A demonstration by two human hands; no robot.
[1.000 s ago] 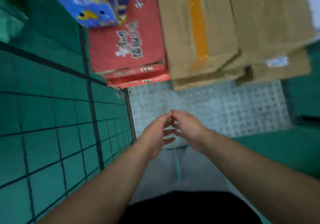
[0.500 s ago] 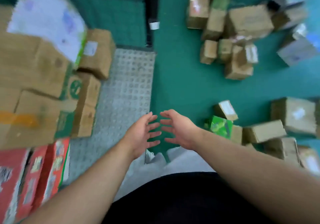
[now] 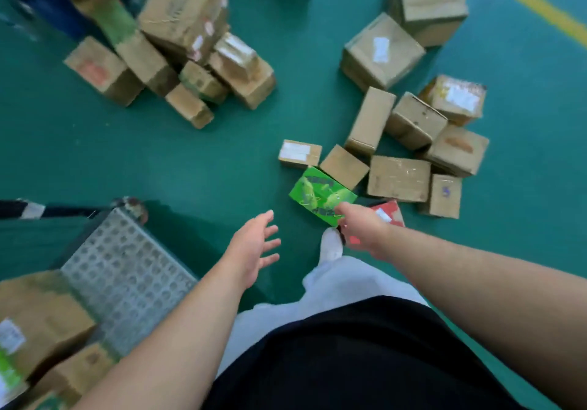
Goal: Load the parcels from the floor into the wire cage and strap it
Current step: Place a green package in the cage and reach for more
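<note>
The green floor (image 3: 222, 162) is filling most of what I am seeing now, where a second ago the person was facing into the wire cage (image 3: 127, 270) at the stacked cartons. They are turning away from it, so the cage's perforated base is sliding off to 8 o'clock, with the loaded cartons (image 3: 41, 320) sitting on it at the very edge of view. That is telling me the last parcel is placed and the next pick is beginning, with strapping not close yet. Plenty is lying loose on the floor: a big pile (image 3: 181, 19) is heaped at 11 o'clock, and a wider scatter of brown boxes (image 3: 400, 123) is spreading from 1 to 3 o'clock. Nearest the person, just right of centre, a green printed box (image 3: 317, 193) is lying against the brown ones, with a red parcel (image 3: 392, 211) tucked just beside it at 3 o'clock, partly hidden. The hands, almost touching a moment ago, are parting. The right hand (image 3: 362, 231) is reaching out with a finger meeting the green box's near edge, not yet closing round it. The left hand (image 3: 251, 250) is hanging over bare floor at 6 o'clock, fingers spread and holding nothing. A white shoe (image 3: 331, 246) is stepping in between them.
</note>
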